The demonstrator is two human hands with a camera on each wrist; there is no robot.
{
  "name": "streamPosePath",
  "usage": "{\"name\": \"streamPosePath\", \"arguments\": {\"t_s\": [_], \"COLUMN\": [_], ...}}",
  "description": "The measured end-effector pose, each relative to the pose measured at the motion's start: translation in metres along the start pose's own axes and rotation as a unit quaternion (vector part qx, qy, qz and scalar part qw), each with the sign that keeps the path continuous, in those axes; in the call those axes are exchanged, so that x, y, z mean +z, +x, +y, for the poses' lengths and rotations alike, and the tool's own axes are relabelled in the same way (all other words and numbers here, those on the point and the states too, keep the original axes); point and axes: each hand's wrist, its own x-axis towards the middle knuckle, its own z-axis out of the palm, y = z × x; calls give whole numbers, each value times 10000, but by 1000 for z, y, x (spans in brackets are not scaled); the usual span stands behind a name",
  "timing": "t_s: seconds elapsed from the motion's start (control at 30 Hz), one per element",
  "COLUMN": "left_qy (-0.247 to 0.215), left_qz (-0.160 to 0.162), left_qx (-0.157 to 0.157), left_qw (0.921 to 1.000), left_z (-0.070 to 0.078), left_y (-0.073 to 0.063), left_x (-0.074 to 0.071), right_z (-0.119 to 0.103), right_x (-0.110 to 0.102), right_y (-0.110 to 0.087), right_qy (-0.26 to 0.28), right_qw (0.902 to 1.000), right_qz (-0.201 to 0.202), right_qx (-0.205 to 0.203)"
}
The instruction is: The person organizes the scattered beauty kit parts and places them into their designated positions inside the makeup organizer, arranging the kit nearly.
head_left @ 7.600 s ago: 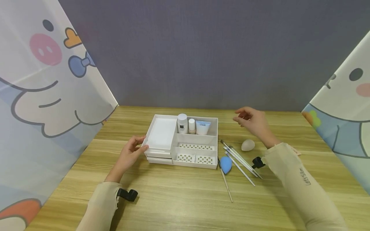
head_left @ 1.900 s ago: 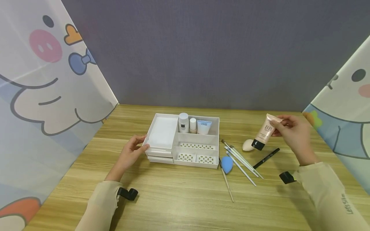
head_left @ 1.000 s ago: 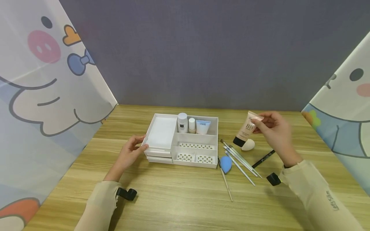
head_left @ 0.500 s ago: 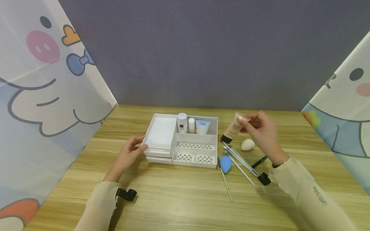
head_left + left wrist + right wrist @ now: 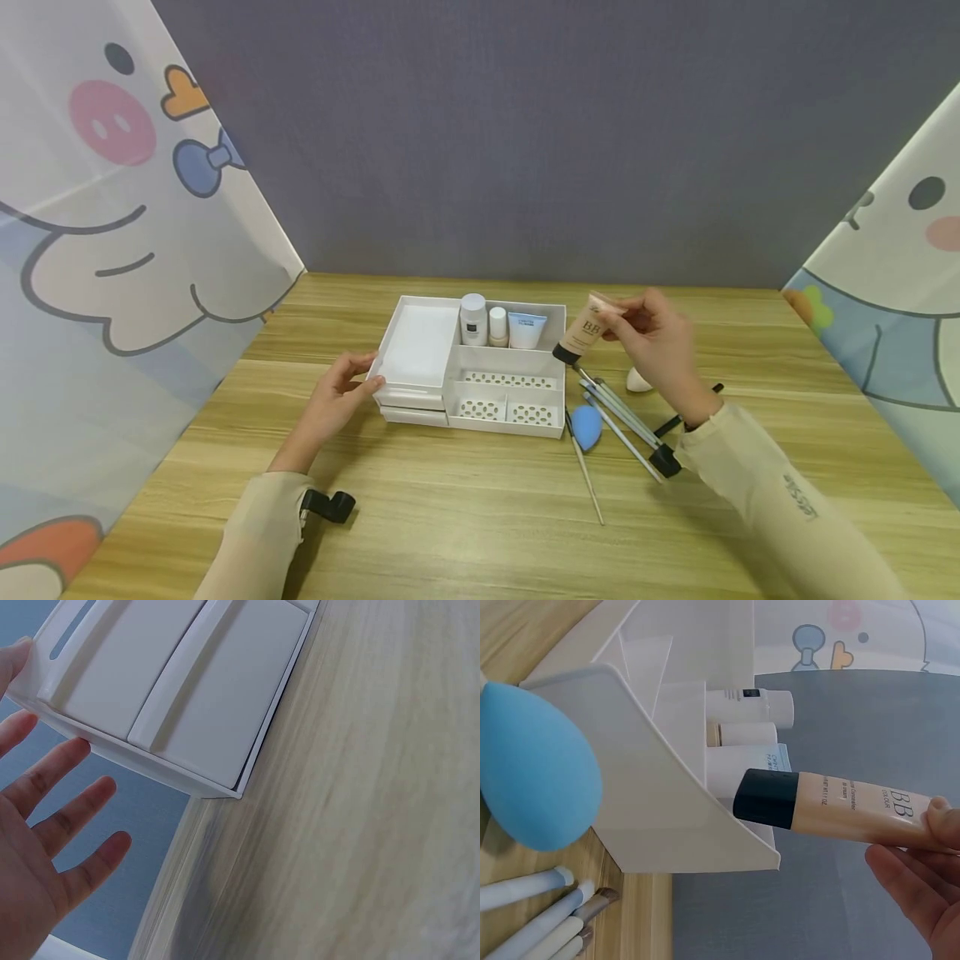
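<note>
The right hand (image 5: 658,337) pinches one black-capped beige plastic tube (image 5: 582,333) right of centre — near one white rectangular plastic organizer (image 5: 510,362), mid-frame, bearing three pale containers (image 5: 498,323); the left hand (image 5: 337,397), fingers spread, touches its left edge.

Smooth plastic on a wood-grained worktop (image 5: 450,517)
Toward its far edge, the white organizer (image 5: 506,361) looks like smooth plastic; the BB tube (image 5: 855,806) is glossy with a shiny black cap (image 5: 765,797), the blue sponge (image 5: 536,769) matt. Behind that edge, a matt, cloth-like grey panel (image 5: 525,142).
</note>
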Motion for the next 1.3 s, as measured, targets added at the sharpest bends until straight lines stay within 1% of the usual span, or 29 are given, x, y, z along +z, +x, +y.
{"name": "streamPosePath", "arguments": {"t_s": [0.27, 0.37, 0.63, 0.9, 1.07, 1.17, 1.3], "left_qy": [-60, -67, 54, 56, 45, 50, 23], "left_qz": [10, 8, -10, 16, 35, 33, 34], "left_qx": [80, 84, -60, 9, -4, -12, -2], "left_qw": [9999, 9999, 10000, 10000, 10000, 10000, 10000], "left_z": [-1, -1, 0, 1, 2, 2, 2], "left_y": [0, 0, 0, 0, 0, 0, 0], "left_x": [0, 0, 0, 0, 1, 1, 1], "right_z": [3, 4, 8, 14, 18, 19, 20], "right_x": [11, 15, 22, 28, 30, 31, 33], "right_y": [2, 3, 3, 5, 5, 6, 8], "right_qy": [132, 124, -362, -484, -567, -728, -986], "right_qw": [9982, 9976, 9951, 9875, 9866, 9856, 9830], "right_qz": [75, 58, -157, -256, -250, -228, -321], "right_qx": [-575, -676, -912, -1477, -1511, -1510, -1512]}}
